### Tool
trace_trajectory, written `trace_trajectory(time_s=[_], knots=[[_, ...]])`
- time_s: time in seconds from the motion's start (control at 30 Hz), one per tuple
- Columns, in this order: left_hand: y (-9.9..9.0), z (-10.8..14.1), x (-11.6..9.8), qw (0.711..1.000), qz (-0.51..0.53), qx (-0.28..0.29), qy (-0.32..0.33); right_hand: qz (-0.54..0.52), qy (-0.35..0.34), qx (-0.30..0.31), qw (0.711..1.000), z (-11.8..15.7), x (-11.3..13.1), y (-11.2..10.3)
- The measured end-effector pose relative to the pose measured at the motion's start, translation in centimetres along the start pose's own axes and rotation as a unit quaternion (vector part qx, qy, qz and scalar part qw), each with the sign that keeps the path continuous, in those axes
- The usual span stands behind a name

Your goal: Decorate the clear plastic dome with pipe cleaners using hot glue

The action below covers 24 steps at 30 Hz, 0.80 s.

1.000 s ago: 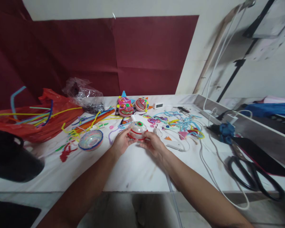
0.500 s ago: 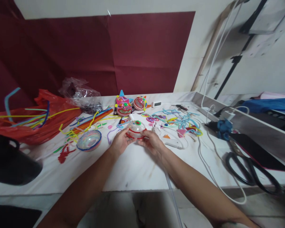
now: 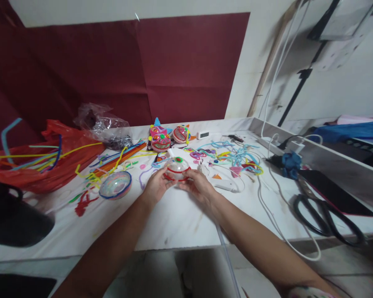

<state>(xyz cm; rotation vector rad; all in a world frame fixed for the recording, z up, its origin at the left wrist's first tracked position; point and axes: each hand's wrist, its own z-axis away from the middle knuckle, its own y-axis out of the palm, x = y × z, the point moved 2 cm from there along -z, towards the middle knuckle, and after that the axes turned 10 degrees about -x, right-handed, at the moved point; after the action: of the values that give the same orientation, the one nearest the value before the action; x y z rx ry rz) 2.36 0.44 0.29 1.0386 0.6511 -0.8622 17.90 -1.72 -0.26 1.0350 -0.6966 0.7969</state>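
A clear dome [image 3: 178, 169] with a red rim and a green spot on top is held between two hands over the middle of the counter [image 3: 180, 227]; its left side is pinched by the fingers of the left hand [image 3: 156, 185], its right side by the thumb and fingers of the right hand [image 3: 199, 186]; whether the counter is touched by the dome cannot be told.

To the left of the left hand, a clear bowl [image 3: 115, 185] with a blue rim is set down, with red strips [image 3: 83, 203] just beside it, toward the counter's left edge; a white tool [image 3: 226, 184] is laid to the right of the right hand, with tangled light-blue strips [image 3: 240, 154] beyond it.

Near the far edge, two decorated balls [image 3: 160, 142] are placed side by side, with a small white display [image 3: 203, 135] to their right; at the left edge, coloured sticks [image 3: 51, 157] are spread over a red bag [image 3: 81, 160]; black-handled scissors [image 3: 328, 217] are seen by the near right corner, beside a flat black object [image 3: 338, 194].
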Motion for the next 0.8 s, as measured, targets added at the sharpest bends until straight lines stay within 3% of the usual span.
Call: trace_trajectory(time_s=[0.8], knots=[[-0.07, -0.58, 0.02, 0.999, -0.027, -0.033, -0.034, -0.006, 0.027, -0.034, 0.999, -0.15, 0.46, 0.38]])
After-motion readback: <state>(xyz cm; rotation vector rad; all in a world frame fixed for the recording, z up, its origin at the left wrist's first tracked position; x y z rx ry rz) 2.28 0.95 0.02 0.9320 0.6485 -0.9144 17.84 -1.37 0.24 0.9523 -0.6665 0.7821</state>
